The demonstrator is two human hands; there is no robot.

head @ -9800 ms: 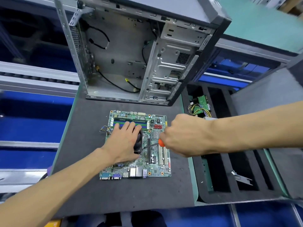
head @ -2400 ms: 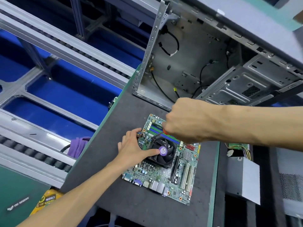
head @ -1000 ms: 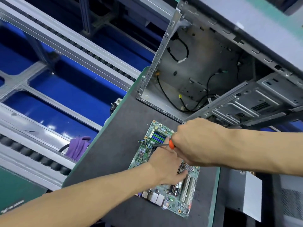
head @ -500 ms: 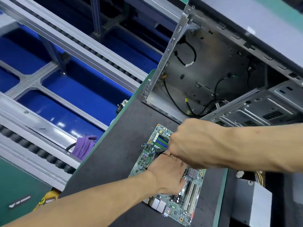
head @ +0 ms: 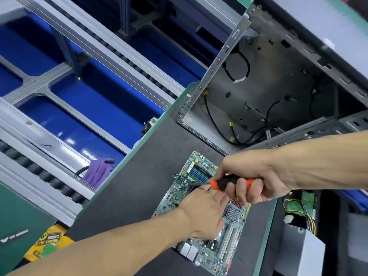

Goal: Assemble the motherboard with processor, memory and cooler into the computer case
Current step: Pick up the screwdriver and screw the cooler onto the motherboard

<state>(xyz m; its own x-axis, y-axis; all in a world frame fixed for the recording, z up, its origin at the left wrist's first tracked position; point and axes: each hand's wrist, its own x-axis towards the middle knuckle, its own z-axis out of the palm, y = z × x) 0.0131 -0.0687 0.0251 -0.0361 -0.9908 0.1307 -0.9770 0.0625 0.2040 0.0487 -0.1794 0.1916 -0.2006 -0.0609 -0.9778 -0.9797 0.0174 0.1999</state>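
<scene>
The green motherboard (head: 231,242) lies flat on the dark mat (head: 139,192), with blue and green memory sticks (head: 199,173) near its far edge. My left hand (head: 203,214) lies flat over the cooler, which is almost wholly hidden beneath it. My right hand (head: 251,180) grips a screwdriver (head: 225,183) with an orange and black handle; its shaft points left and down to the cooler's far left corner. The open grey computer case (head: 278,92) stands behind the board, with loose black cables inside.
A grey power supply (head: 300,253) with coloured wires sits in a foam tray at the right. A purple cloth (head: 99,172) hangs off the conveyor rail on the left, and a yellow box (head: 49,244) lies lower left. Blue bins and metal rails fill the left side.
My right hand has pulled back to the right, so the orange and black screwdriver handle now shows. My left hand stays pressed over the cooler. The view has shifted slightly.
</scene>
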